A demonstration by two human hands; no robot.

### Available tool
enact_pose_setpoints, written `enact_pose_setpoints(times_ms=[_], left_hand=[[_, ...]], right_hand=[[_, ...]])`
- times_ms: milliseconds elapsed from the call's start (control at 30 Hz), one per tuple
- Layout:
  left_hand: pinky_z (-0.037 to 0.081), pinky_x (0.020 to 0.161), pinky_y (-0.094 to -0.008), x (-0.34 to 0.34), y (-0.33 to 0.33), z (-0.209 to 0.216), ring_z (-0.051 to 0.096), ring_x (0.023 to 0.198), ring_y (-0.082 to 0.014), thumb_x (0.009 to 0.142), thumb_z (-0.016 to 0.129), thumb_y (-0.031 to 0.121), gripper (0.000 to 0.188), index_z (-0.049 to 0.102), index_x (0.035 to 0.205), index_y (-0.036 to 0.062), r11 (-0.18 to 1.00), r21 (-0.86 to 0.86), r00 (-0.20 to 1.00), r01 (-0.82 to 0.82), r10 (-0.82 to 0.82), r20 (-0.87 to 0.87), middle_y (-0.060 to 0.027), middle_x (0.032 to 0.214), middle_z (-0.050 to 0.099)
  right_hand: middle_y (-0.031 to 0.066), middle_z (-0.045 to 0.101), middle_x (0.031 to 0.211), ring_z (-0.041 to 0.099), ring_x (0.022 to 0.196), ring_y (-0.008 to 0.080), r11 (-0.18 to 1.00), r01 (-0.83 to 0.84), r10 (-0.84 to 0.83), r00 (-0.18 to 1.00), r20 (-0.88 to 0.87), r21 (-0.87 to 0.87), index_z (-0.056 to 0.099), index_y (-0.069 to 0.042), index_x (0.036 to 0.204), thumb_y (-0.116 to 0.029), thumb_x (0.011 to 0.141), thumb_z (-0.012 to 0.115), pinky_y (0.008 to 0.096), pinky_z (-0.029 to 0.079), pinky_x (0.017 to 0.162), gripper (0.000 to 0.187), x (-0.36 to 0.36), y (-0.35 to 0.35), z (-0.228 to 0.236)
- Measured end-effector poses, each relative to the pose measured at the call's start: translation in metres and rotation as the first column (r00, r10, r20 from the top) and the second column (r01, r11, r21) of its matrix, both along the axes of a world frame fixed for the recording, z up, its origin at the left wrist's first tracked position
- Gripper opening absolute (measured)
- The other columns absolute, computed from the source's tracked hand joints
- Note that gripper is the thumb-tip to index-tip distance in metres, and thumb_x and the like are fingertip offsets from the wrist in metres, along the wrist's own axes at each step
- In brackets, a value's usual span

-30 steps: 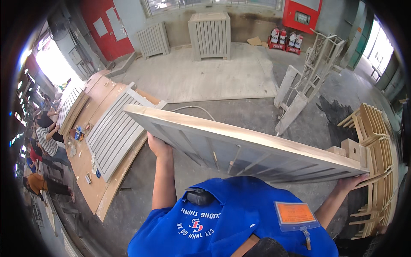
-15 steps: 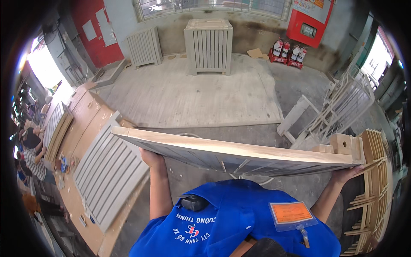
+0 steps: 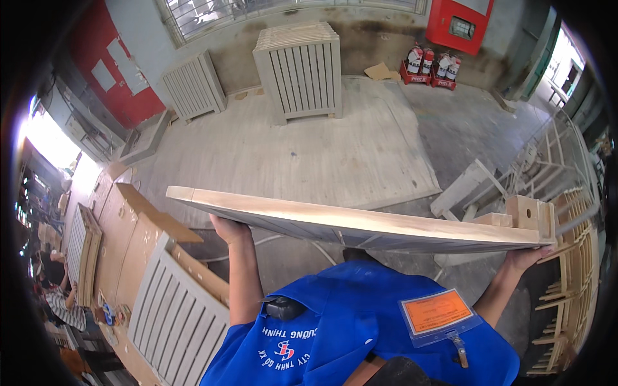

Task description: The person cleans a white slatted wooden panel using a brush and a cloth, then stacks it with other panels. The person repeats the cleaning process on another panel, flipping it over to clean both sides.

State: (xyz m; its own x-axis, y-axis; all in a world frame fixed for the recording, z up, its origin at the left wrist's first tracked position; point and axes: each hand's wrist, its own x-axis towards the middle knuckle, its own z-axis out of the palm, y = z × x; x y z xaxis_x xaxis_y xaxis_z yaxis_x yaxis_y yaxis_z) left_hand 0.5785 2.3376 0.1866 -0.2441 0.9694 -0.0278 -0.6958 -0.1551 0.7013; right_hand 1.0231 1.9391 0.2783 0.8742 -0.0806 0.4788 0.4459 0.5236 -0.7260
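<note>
I carry a long wooden slatted panel (image 3: 347, 215) in front of me, its bare pale edge upward and its grey slatted face partly in view below. My left hand (image 3: 230, 229) is closed around the panel's lower side near its left end. My right hand (image 3: 529, 256) grips the lower corner at the right end. The fingertips of both hands are partly hidden by the panel. At that right end a pale wood block (image 3: 523, 211) with a dark round hole stands up. To my left, a grey slatted panel (image 3: 168, 315) lies on the workbench (image 3: 129, 257).
Ahead, a stack of grey slatted panels (image 3: 299, 71) stands on a pale floor sheet (image 3: 290, 157), beside a smaller stack (image 3: 193, 87). Fire extinguishers (image 3: 430, 63) stand by the wall. At right are a metal frame cart (image 3: 534, 157) and stacked wooden frames (image 3: 570, 276). A co-worker (image 3: 61, 305) is far left.
My view has turned and moved forward, so the bench panel sits lower and the stacks ahead appear further left. Both hands still hold the carried panel, at nearly the same place before me.
</note>
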Motion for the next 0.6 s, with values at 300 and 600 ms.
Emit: enact_pose_setpoints(times_ms=[300,600], left_hand=[[0.047,0.085,-0.0372,0.160,0.232,-0.036,0.055,0.098,-0.0242,0.093,0.040,0.033,0.035,0.049,0.110,0.0040,0.974,-0.225,0.972,-0.041,-0.013,-0.235,-0.0104,0.106,0.055],[0.048,0.078,-0.0391,0.278,0.464,-0.128,0.055,0.091,-0.0257,0.092,0.039,0.030,0.030,0.050,0.104,0.0056,0.931,-0.357,0.975,0.079,-0.148,-0.169,-0.0097,0.101,0.055]], right_hand=[[0.0148,0.033,0.140,0.033,0.128,0.0285,0.989,-0.104,0.074,0.961,-0.267,-0.101,0.029,-0.002,0.136,-0.074,0.081,0.023,0.0404,0.025,0.106,0.091,0.155,0.212,-0.097],[0.0151,0.044,0.131,0.041,0.121,0.0288,0.952,-0.082,0.011,0.972,-0.233,-0.296,0.038,0.005,0.128,-0.081,0.074,0.026,0.0416,0.030,0.103,0.103,0.184,0.337,-0.174]])
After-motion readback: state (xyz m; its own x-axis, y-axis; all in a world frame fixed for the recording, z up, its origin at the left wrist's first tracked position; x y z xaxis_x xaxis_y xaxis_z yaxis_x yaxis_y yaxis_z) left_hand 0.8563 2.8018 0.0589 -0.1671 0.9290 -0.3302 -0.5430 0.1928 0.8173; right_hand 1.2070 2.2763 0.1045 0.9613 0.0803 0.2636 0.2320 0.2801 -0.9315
